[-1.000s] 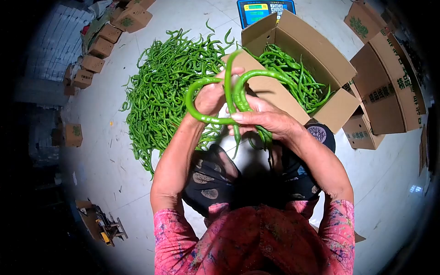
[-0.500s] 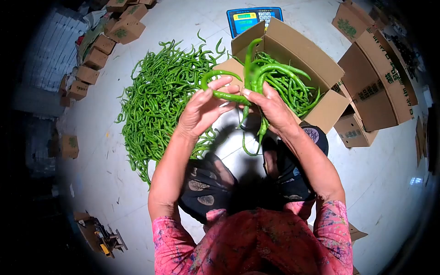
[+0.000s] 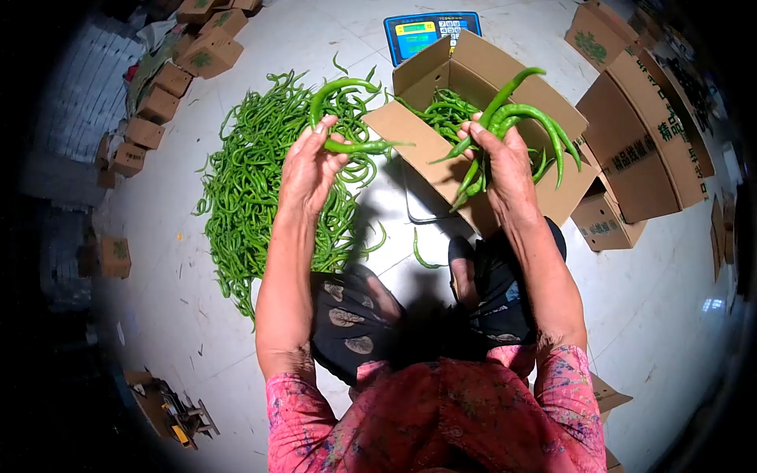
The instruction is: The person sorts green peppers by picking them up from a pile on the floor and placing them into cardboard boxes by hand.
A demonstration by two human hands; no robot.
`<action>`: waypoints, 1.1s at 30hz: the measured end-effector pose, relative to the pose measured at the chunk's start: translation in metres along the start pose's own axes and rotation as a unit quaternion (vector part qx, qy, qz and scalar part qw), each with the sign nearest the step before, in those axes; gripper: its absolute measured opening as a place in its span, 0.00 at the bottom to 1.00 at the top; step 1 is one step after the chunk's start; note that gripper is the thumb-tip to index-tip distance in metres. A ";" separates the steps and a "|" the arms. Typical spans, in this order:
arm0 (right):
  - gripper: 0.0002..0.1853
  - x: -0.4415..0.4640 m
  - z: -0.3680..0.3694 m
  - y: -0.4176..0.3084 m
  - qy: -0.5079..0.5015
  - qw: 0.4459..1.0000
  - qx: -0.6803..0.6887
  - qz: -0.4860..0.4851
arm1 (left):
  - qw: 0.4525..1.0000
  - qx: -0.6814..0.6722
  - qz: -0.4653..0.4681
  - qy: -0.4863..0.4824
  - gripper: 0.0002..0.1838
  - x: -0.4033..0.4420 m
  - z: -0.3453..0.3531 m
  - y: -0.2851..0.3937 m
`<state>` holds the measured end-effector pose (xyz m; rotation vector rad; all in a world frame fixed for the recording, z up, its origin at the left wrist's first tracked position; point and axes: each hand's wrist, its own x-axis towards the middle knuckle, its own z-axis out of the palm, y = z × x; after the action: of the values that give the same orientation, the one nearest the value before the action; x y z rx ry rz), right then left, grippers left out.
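My left hand [image 3: 312,162] grips curved green chili peppers [image 3: 356,147] above the right side of a large chili pile [image 3: 260,173] on the floor. Whether that is one bent pepper or two, I cannot tell. In my right hand [image 3: 505,162] is a bunch of several long green chilies [image 3: 527,113], held over the near edge of an open cardboard box [image 3: 497,63]. More chilies [image 3: 445,110] lie inside this box, partly hidden by my right hand and the bunch.
Behind the box stands a blue scale display [image 3: 430,33]. Large open cartons [image 3: 639,150] are at the right, and small boxes [image 3: 169,83] line the left. A single chili [image 3: 422,251] lies on the floor by my feet.
My hands have moved apart: the left went left with its curved chili, the right went right toward the box with the bunch. The bunch now points to the upper right.
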<state>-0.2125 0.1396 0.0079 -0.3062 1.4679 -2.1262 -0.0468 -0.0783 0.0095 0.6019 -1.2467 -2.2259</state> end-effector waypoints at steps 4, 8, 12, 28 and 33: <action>0.17 -0.006 -0.001 0.002 -0.074 0.995 0.025 0.055 | 0.994 0.011 0.019 0.111 0.19 0.023 0.018 -0.022; 0.17 -0.012 0.008 0.004 -0.133 0.990 0.016 0.053 | 0.993 0.116 -0.009 -0.027 0.32 0.039 0.062 -0.045; 0.12 -0.014 0.006 0.002 -0.142 0.985 0.021 0.092 | 0.968 0.173 0.001 -0.180 0.40 0.024 0.092 -0.039; 0.17 -0.009 -0.012 0.027 -0.248 0.954 -0.161 0.050 | 0.980 -0.083 -0.079 -0.165 0.18 0.027 0.081 -0.060; 0.18 -0.020 -0.006 0.022 -0.155 0.855 -0.439 -0.230 | 0.991 0.011 -0.056 -0.122 0.22 0.009 0.107 -0.064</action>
<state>-0.1919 0.1495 -0.0128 -1.3787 2.2201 -1.4305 -0.1320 0.0131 0.0043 0.4271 -1.3886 -2.4399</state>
